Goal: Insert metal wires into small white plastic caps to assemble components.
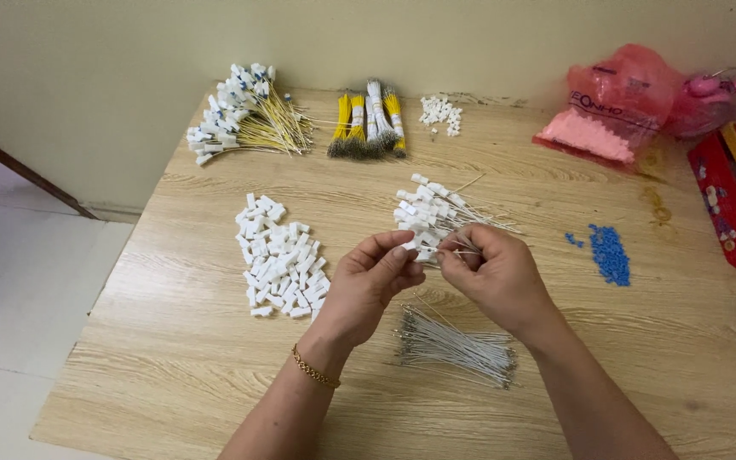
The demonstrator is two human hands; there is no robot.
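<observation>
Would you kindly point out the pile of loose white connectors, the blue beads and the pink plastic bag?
white connectors (281, 255), head view, middle of pile
blue beads (610, 253), head view, centre of heap
pink plastic bag (619, 102), head view, front face

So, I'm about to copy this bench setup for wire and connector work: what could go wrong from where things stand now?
1. The left hand and right hand work right over the finished white-wire pile; a dropped piece could get lost among them.
2. The loose white connectors lie spread near the left wrist; a sweep might scatter them.
3. The small blue beads sit loose on the table and could roll.
</observation>
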